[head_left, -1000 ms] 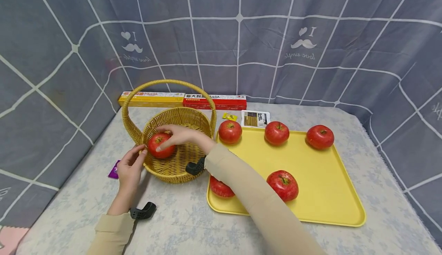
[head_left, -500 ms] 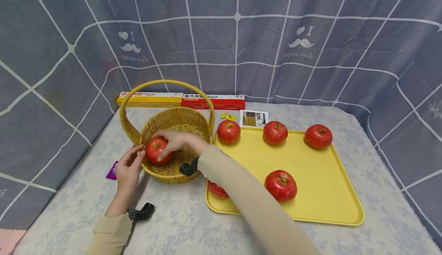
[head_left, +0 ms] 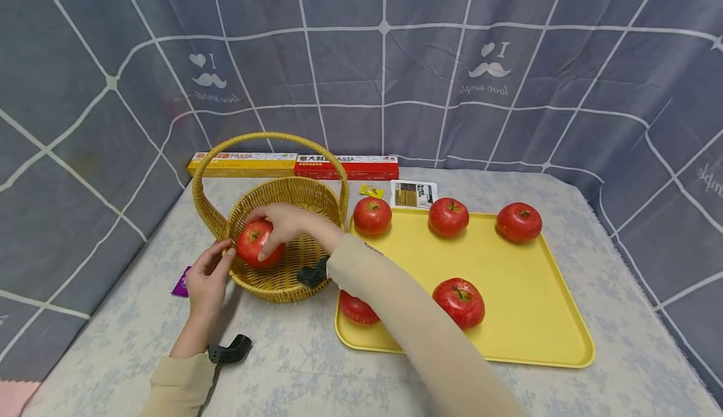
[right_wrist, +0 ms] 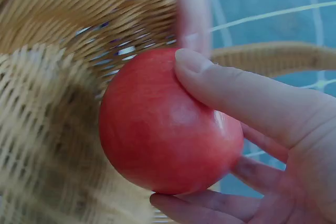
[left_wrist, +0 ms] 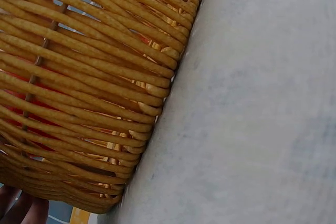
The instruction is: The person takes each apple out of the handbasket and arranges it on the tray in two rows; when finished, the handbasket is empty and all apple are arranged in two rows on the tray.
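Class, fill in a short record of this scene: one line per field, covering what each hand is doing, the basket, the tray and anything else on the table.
Right hand: grips a red apple inside the basket
Left hand: touches the basket's outer rim
Basket: wicker, hooped handle, on the table left of the tray
Tray: yellow, five apples in view, one partly hidden by the right sleeve
Behind: two boxes by the curtain, small packets
Table: pale patterned cloth

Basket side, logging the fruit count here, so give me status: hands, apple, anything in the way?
Right hand grips apple inside basket. Left hand touches basket's outer rim. Five apples on yellow tray. Nothing blocking.
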`<state>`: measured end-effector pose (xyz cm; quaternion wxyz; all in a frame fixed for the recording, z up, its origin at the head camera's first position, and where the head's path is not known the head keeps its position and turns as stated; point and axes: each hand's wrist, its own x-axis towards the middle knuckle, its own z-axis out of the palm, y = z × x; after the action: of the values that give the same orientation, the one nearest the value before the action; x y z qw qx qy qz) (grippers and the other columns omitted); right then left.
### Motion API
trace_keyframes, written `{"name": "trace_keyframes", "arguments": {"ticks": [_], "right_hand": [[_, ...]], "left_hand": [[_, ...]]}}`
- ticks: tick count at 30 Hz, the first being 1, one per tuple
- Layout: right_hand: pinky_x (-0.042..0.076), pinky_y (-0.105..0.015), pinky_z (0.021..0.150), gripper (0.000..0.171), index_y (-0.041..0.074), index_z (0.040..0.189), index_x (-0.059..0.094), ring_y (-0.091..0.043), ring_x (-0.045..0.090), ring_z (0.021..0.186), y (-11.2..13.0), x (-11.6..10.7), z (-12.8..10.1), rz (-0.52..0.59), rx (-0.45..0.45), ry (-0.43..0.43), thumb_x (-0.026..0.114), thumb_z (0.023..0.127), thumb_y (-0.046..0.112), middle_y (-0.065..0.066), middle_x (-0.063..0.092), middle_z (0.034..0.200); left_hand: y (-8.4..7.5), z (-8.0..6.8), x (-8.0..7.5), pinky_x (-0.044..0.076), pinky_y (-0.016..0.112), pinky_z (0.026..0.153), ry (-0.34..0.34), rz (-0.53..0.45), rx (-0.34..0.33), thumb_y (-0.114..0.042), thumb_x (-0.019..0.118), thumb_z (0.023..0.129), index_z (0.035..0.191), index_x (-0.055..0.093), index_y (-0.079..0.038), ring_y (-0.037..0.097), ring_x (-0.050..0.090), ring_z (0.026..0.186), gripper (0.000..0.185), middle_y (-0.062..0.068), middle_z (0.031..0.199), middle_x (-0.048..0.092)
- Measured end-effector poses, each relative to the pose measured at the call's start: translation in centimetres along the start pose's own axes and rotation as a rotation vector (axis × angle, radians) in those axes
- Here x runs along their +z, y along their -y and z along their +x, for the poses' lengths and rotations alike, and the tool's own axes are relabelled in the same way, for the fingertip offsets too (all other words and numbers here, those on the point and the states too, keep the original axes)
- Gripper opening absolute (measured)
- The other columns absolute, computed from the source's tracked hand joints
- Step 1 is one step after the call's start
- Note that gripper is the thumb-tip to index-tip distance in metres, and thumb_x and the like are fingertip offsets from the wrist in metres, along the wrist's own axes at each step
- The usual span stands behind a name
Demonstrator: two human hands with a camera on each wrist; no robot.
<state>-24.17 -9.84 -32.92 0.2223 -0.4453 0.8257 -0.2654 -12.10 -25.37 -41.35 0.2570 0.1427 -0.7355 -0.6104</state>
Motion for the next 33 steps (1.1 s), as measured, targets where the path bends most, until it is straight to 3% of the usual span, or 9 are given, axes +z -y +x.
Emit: {"name": "trace_keyframes", "arguments": {"ticks": [7,12,17,19,26,33], "right_hand": [[0.044,-0.021,0.084,0.071,0.018,0.132,0.051,-0.008,0.051,0.105,1.1,-3.9,-5.4,0.052,-0.066,-0.047,0.084,0.069,0.027,0.004,0.052,0.122],[0.047,-0.027,0.085,0.072,0.017,0.131,0.051,-0.012,0.055,0.102,0.3,-6.8,-11.6,0.152,-0.133,-0.054,0.085,0.069,0.027,0.004,0.051,0.125],[0.052,-0.035,0.082,0.072,0.009,0.131,0.050,-0.022,0.058,0.101,-2.2,-8.5,-18.6,0.286,-0.172,-0.122,0.085,0.069,0.015,-0.004,0.049,0.129],[0.052,-0.037,0.082,0.072,0.008,0.132,0.049,-0.025,0.058,0.103,-3.3,-8.6,-21.6,0.337,-0.152,-0.154,0.084,0.069,0.010,-0.007,0.048,0.129],[0.051,-0.034,0.085,0.071,0.010,0.134,0.047,-0.020,0.056,0.107,-7.9,-7.5,-31.6,0.256,-0.013,-0.305,0.082,0.072,0.011,-0.009,0.050,0.128],[0.053,-0.029,0.080,0.069,0.009,0.134,0.046,-0.008,0.058,0.103,-12.5,-4.7,-39.4,0.238,0.167,-0.381,0.080,0.074,0.009,-0.005,0.053,0.122]], "left_hand": [[0.9,0.0,-0.1,0.044,0.008,0.075,-0.013,0.012,-0.004,-0.014,0.063,0.090,0.115,0.064,0.002,-0.001,0.055,0.096,0.029,-0.014,0.106,0.060],[0.8,0.0,-0.3,0.044,0.008,0.073,-0.025,-0.031,-0.020,-0.013,0.065,0.089,0.112,0.067,0.000,0.002,0.056,0.095,0.027,-0.012,0.107,0.061],[0.5,0.2,-0.6,0.044,0.009,0.075,-0.026,-0.066,-0.063,-0.014,0.066,0.088,0.113,0.067,-0.001,0.003,0.055,0.099,0.028,-0.011,0.108,0.061],[0.4,0.2,-0.6,0.043,0.008,0.076,-0.027,-0.079,-0.090,-0.015,0.067,0.088,0.113,0.067,-0.003,0.003,0.054,0.100,0.028,-0.011,0.108,0.061],[0.1,0.3,-0.5,0.042,0.009,0.076,-0.022,-0.101,-0.153,-0.016,0.068,0.087,0.114,0.067,-0.005,0.003,0.053,0.103,0.030,-0.013,0.107,0.062],[-0.3,0.3,0.0,0.043,0.009,0.072,-0.025,-0.093,-0.198,-0.018,0.067,0.088,0.115,0.067,-0.006,0.003,0.053,0.098,0.029,-0.012,0.104,0.062]]}}
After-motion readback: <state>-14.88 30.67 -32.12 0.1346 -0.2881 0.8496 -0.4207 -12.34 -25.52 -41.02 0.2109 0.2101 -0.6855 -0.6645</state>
